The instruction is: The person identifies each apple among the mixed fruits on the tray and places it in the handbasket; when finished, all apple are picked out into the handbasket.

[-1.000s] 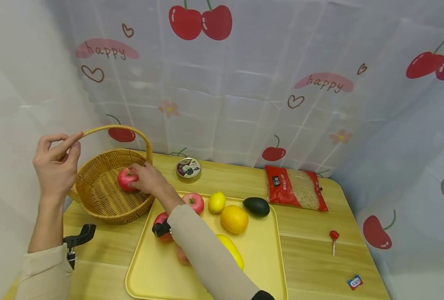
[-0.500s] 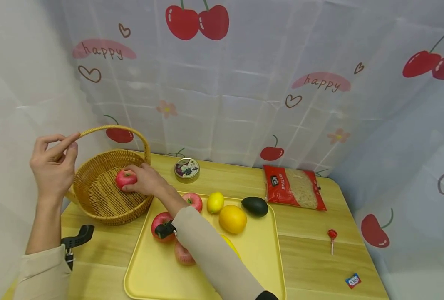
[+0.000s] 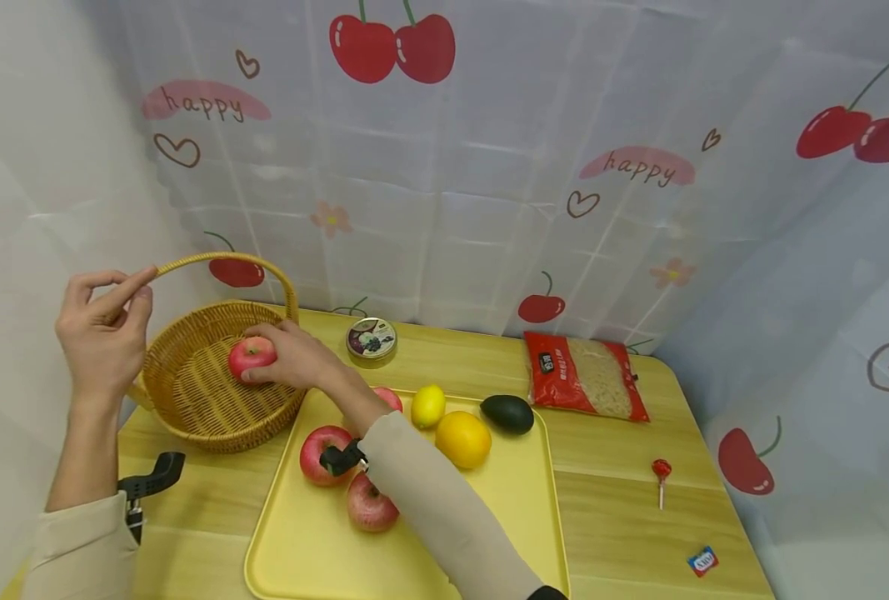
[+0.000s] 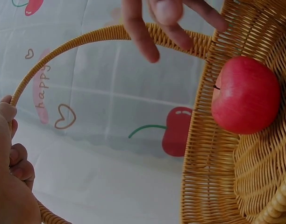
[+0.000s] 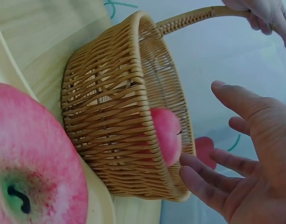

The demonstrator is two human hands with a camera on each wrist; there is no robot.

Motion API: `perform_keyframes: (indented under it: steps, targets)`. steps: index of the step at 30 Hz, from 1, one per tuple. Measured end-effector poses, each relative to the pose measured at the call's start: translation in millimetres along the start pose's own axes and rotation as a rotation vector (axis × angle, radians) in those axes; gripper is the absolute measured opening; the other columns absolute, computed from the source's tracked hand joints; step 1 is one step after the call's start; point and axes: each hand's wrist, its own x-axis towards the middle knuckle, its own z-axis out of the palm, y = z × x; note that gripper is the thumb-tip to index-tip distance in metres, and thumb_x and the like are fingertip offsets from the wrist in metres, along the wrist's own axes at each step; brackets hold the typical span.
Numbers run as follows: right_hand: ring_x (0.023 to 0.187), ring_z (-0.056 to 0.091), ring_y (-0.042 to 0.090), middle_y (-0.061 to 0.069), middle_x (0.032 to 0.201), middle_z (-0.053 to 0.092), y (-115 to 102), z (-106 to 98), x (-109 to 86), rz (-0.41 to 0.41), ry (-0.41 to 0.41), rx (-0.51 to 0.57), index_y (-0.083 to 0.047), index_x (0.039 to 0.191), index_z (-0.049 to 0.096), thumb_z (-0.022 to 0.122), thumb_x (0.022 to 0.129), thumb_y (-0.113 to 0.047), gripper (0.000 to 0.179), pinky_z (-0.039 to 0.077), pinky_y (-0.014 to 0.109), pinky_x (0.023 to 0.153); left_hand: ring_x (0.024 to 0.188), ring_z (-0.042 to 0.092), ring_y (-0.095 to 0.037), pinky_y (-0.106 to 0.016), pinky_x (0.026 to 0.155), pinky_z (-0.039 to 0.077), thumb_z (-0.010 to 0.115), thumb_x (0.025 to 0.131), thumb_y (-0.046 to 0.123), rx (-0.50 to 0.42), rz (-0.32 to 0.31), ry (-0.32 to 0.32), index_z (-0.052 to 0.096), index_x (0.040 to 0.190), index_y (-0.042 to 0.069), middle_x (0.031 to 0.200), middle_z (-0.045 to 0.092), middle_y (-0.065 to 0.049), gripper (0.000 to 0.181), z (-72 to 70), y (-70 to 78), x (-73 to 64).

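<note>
One apple (image 3: 252, 358) in basket (image 3: 227, 440), right hand (image 3: 297, 354) loose of it

Changed over last second, per head view: right sleeve (image 3: 444, 508) swung rightward, now covering a yellow banana visible a second ago. Apple at about the same spot inside basket, right of centre. Left hand (image 3: 107, 333) unchanged, pinching basket handle (image 3: 227, 257) between thumb and fingers.

Right hand: fingers spread, gripping nothing. Gap to apple visible in left wrist view; near-touching as seen from right wrist view.

Meaning, as a judgement: placement of this apple about done, weight on basket rather than on fingers. Three more apples (image 3: 327, 454) still on tray (image 3: 302, 558), one partly behind forearm; lemon (image 3: 428, 407), orange (image 3: 463, 439) and avocado (image 3: 507, 413) there too.

Writing:
- Backdrop (image 3: 459, 183): reads "happy" twice in head view, brown script over pink smears. Same word sideways in left wrist view.
- Red packet (image 3: 586, 377): small dark label with pale characters, pale line of print beside it. Too small to read, can't call brand.
- Round tin (image 3: 372, 340): dark fruit pictured on lid, text illegible.
- Blue-and-red wrapper (image 3: 702, 561): white capitals, too blurred to spell out.
</note>
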Motion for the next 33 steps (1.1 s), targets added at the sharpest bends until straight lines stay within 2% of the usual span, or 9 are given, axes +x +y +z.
perform_keyframes:
  steps: [8,16,21,25,33]
  targets:
    - [0.118,0.05,0.006,-0.007,0.138,0.048,-7.3,-21.5,-20.0,-0.072,0.004,-0.022,-0.035,0.146,0.05,0.067,0.089,-0.059,0.063,0.048,0.025,0.089,0.067,0.038,0.004,-0.008,0.063,0.031,0.061,0.095,-0.005,-0.008,-0.015,-0.004,0.076,0.107,-0.005,0.106,0.051,0.022,0.02,0.1,0.1,-0.6]
    - [0.107,0.053,0.005,-0.008,0.134,0.05,-8.1,-39.9,-44.6,-0.117,0.012,-0.066,-0.036,0.144,0.052,0.067,0.09,-0.059,0.061,0.048,0.025,0.086,0.065,0.038,0.005,-0.007,0.062,0.031,0.061,0.095,-0.004,0.001,-0.015,-0.002,0.076,0.107,-0.005,0.107,0.051,0.022,0.02,-0.9,1.8,-0.4]
    - [0.104,0.053,0.005,-0.008,0.137,0.049,-2.6,-50.0,-61.8,-0.154,0.019,-0.076,-0.035,0.146,0.051,0.066,0.091,-0.059,0.061,0.047,0.023,0.083,0.068,0.039,0.005,-0.007,0.063,0.032,0.061,0.095,-0.004,-0.001,-0.014,-0.004,0.076,0.107,-0.005,0.107,0.051,0.022,0.02,-1.0,2.2,-0.2]
    - [0.1,0.056,0.005,-0.008,0.133,0.05,3.4,-55.9,-76.3,-0.171,0.018,-0.049,-0.033,0.146,0.051,0.067,0.091,-0.057,0.061,0.046,0.021,0.08,0.065,0.037,0.005,-0.007,0.062,0.031,0.061,0.095,-0.003,-0.003,-0.018,-0.005,0.076,0.107,-0.005,0.107,0.051,0.022,0.02,-0.6,1.4,0.0]
    - [0.095,0.056,0.0,-0.008,0.128,0.051,16.8,-62.7,-102.8,-0.19,-0.031,-0.063,-0.033,0.145,0.052,0.067,0.092,-0.056,0.06,0.047,0.018,0.078,0.067,0.039,0.006,-0.006,0.063,0.032,0.061,0.095,-0.004,-0.019,-0.029,0.0,0.076,0.107,-0.005,0.106,0.051,0.021,0.019,0.5,0.2,-0.8]
